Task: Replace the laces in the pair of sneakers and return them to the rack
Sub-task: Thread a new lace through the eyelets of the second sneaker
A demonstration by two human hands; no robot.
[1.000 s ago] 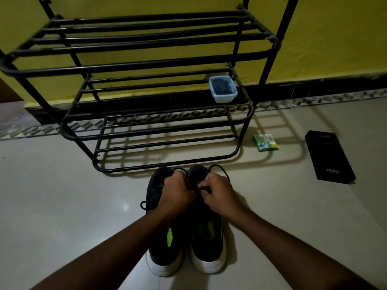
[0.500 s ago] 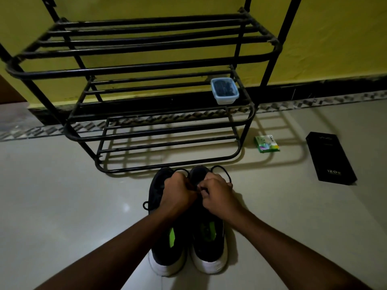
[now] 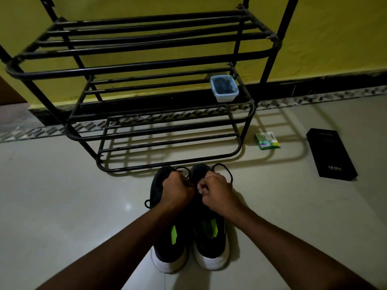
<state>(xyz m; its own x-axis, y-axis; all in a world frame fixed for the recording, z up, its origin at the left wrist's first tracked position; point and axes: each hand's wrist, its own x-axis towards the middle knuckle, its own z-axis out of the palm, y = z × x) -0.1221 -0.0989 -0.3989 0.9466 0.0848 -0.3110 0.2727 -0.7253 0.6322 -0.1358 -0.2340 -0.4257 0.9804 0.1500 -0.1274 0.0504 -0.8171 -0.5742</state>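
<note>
Two black sneakers with white heels and green inner tabs stand side by side on the floor, toes toward the rack: the left sneaker [image 3: 167,243] and the right sneaker [image 3: 210,241]. My left hand [image 3: 178,190] and my right hand [image 3: 215,191] are both curled over the laced fronts, each pinching the black lace [image 3: 225,170]. A lace loop sticks out beyond my right hand, and a small loop [image 3: 147,204] shows beside the left sneaker. The black metal shoe rack [image 3: 146,65] stands just beyond the toes.
A clear plastic tub [image 3: 224,88] with dark contents sits on the rack's middle shelf at the right. A small green box [image 3: 267,140] and a black phone box [image 3: 330,154] lie on the tiled floor to the right. A yellow wall rises behind.
My hands have drawn slightly apart over the sneakers' fronts, still pinching the lace. The sneakers have not moved.
</note>
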